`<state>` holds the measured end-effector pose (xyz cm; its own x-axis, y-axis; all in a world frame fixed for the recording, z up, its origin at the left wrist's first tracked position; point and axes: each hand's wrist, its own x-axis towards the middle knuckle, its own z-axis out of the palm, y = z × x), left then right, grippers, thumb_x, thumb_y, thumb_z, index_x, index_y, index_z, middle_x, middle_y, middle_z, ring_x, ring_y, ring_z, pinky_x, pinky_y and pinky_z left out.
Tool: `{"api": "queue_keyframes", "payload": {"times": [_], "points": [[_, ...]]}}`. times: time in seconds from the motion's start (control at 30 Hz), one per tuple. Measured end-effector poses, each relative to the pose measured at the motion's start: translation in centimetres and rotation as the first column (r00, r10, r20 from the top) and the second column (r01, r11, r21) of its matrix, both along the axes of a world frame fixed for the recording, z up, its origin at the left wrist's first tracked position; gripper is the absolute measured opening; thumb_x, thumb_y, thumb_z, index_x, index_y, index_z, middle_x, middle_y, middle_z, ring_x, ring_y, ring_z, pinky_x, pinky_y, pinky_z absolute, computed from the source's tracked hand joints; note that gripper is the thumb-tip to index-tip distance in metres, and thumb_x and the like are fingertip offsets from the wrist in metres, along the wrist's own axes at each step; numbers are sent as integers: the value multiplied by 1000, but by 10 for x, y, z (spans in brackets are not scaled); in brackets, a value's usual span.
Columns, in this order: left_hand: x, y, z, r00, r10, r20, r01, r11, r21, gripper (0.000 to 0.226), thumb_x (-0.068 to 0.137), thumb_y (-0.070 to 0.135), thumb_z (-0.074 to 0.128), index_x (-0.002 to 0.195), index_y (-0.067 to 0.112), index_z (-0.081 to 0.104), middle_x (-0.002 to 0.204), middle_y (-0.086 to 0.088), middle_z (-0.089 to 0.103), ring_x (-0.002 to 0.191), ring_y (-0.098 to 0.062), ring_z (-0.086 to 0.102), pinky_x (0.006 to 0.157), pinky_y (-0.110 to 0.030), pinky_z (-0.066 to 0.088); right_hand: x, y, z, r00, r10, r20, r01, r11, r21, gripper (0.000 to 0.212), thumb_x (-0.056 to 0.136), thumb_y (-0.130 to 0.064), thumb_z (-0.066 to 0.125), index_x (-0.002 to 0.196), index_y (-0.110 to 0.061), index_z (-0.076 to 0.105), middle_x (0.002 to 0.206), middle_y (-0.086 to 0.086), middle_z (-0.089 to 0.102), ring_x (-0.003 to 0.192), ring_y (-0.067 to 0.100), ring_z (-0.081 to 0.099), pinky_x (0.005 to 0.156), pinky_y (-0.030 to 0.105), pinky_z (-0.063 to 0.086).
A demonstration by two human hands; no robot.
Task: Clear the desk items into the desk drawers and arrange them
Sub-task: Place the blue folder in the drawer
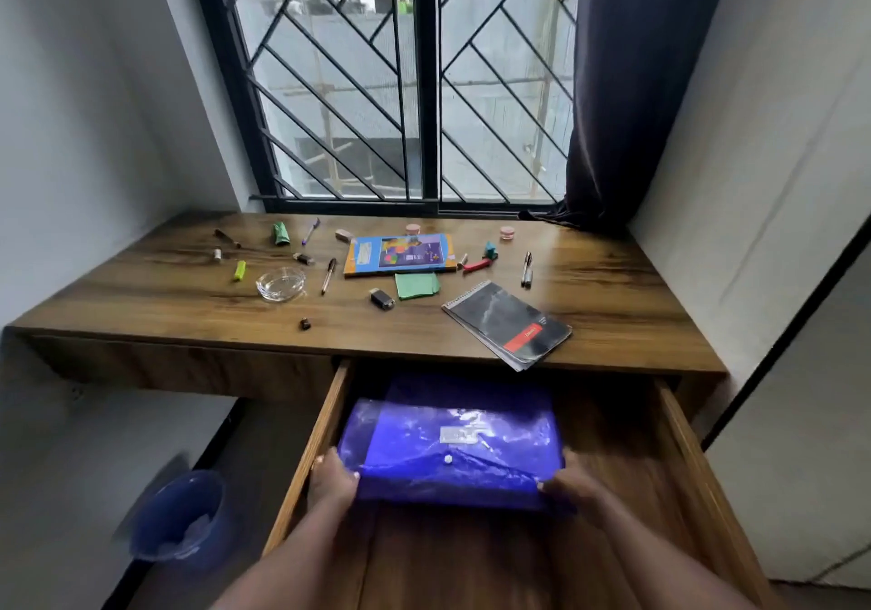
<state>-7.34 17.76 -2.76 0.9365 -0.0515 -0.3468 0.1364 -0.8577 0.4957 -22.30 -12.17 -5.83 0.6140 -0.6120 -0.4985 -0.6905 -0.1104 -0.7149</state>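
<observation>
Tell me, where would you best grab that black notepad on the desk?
Pinch the black notepad by its near corner, from the front: that corner seems to overhang the desk edge above the open drawer, leaving room underneath. Elsewhere it lies flat.

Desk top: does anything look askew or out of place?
The notepad lies skewed at the desk's front edge, one corner overhanging the open drawer. Pens and small items lie scattered, but nothing looks spilled or damaged.

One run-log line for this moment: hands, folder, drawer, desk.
left hand: grips blue folder left corner | right hand: grips right corner | folder: in open drawer | desk: black notepad, colourful book, glass dish not yet cleared
</observation>
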Motion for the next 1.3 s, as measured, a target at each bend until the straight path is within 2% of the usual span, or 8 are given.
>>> {"api": "queue_keyframes", "payload": {"times": [0.03, 0.1, 0.23, 0.37, 0.57, 0.8, 1.03, 1.3], "points": [[3, -5, -3, 999, -33, 27, 33, 999, 28, 59, 93, 20, 56, 145, 5, 32, 147, -14, 36, 133, -29, 42, 109, -33, 36, 5, 6, 9, 996, 53, -66, -58, 995, -77, 70, 57, -10, 76, 121, 4, 51, 118, 22, 56, 103, 30, 55, 87, 32, 46], [8, -14, -9, 989, -137, 49, 133, 987, 85, 64, 97, 27, 50, 151, 11, 19, 155, -10, 20, 140, -26, 31, 113, -32, 29, 15, 14, 16, 985, 90, -148, -117, 976, -186, 67, 75, -11, 71, 135, -1, 42, 132, 23, 43, 120, 33, 47, 95, 25, 39], [15, -30, -26, 905, -395, -155, 420, 886, 197, 73, 96, 49, 43, 153, 21, 7, 160, -10, -4, 148, -31, 0, 120, -38, 10, 22, 24, 1, 990, 46, -133, -81, 958, -275, 64, 81, -8, 66, 139, -1, 40, 139, 21, 38, 124, 33, 46, 101, 26, 36], [19, -33, -39, 882, -425, -205, 466, 854, 233, 81, 93, 54, 43, 153, 26, -4, 159, -7, -19, 147, -31, -14, 120, -47, 5, 20, 30, -10, 987, 68, -143, -113, 937, -332, 68, 88, -5, 57, 147, -5, 25, 156, 11, 16, 138, 26, 31, 108, 21, 26], [26, -36, -46, 887, -423, -185, 457, 859, 229, 80, 94, 53, 42, 152, 27, -7, 158, -7, -22, 147, -31, -17, 121, -46, -4, 23, 31, -15, 976, 112, -189, -186, 880, -437, 63, 95, -8, 46, 150, -7, 15, 159, 9, 5, 143, 22, 24, 109, 21, 26], [13, -45, -38, 902, -429, -49, 428, 870, 245, 69, 99, 44, 36, 154, 19, 1, 160, -8, -13, 148, -29, -10, 121, -40, -3, 24, 33, -4, 964, 191, -184, -262, 799, -541, 55, 98, -5, 35, 150, -9, 17, 159, 11, 4, 147, 23, 7, 117, 25, 13], [1, -58, -1, 902, -420, 99, 396, 897, 197, 59, 102, 36, 32, 153, 17, 10, 160, -9, -4, 148, -29, 0, 122, -38, 6, 30, 34, 30, 949, 304, -81, -287, 731, -619, 50, 99, -9, 38, 147, -8, 26, 158, 8, 15, 147, 17, 13, 115, 21, 14], [-19, -47, 58, 942, -283, 182, 285, 958, 12, 55, 102, 33, 34, 152, 17, 17, 160, -6, -5, 148, -26, 6, 121, -37, 12, 39, 52, 89, 923, 380, 60, -264, 738, -620, 51, 97, -12, 46, 145, -3, 31, 155, 13, 22, 145, 21, 20, 115, 24, 18]]}}
